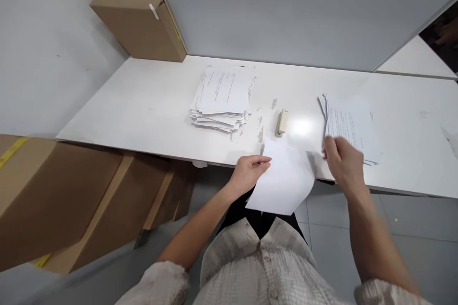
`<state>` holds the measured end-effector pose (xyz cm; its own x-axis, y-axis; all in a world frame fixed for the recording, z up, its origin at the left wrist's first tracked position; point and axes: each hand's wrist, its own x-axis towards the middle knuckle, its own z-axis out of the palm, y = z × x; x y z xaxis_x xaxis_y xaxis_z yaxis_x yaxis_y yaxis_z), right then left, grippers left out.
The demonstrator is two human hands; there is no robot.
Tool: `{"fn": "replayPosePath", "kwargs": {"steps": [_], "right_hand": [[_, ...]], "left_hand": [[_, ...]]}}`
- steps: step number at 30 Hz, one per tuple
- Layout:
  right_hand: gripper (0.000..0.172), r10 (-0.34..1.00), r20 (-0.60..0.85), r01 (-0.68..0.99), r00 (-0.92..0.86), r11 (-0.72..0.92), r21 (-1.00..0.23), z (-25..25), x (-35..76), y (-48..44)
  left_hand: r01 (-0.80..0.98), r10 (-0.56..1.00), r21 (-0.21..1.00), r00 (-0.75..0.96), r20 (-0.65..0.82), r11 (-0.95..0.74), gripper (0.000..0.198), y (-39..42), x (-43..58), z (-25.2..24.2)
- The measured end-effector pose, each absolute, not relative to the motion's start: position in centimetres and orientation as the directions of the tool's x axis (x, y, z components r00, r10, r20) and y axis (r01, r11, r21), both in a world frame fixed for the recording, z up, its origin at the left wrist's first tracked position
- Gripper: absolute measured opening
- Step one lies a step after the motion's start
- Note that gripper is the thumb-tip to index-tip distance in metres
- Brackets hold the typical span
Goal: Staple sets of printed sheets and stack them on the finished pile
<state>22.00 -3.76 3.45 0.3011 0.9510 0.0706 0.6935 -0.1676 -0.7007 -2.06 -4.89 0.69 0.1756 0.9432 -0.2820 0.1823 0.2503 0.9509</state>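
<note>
My left hand (249, 174) pinches the left edge of a white sheet of paper (284, 181), which hangs slightly curved over the table's front edge, its visible side blank. At the lower left corner of a stack of printed papers (348, 124), my right hand (343, 159) has its fingers curled closed. It is a little blurred, and whatever its fingertips may hold is hidden. Between the two piles lies a small beige stapler (282, 123), just beyond the sheet. A thicker, uneven pile of printed papers (225, 93) sits left of the stapler.
The white table (143, 100) backs onto a grey panel (272, 14). A cardboard box (143, 26) leans in its far left corner. Larger cardboard boxes (46, 190) stand on the floor at the left, below the table's front edge. Grey tiles (422, 219) cover the floor.
</note>
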Motion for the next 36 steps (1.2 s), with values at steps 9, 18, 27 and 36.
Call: {"fn": "replayPosePath", "kwargs": {"steps": [9, 18, 27, 36], "right_hand": [[0.034, 0.829, -0.285, 0.091, 0.481, -0.37, -0.924, 0.5, 22.5, -11.6], [0.019, 0.71, -0.048, 0.305, 0.703, -0.362, -0.881, 5.8, 34.3, 1.1], [0.034, 0.8, 0.423, 0.871, 0.427, -0.238, -0.429, -0.1, 35.1, 4.0], [0.031, 0.908, 0.418, 0.803, 0.027, 0.23, -0.55, 0.3, 20.2, -2.5]], "left_hand": [[0.101, 0.965, 0.975, 0.197, 0.174, -0.197, 0.025, -7.3, 1.7, -0.3], [0.54, 0.808, 0.643, 0.128, 0.575, -0.543, 0.02, -3.7, -3.5, 0.4], [0.893, 0.803, 0.224, 0.21, 0.558, -0.39, 0.037, 5.6, -10.4, 1.6], [0.897, 0.893, 0.23, 0.288, 0.346, -0.378, 0.023, 8.0, -10.7, 2.6]]}}
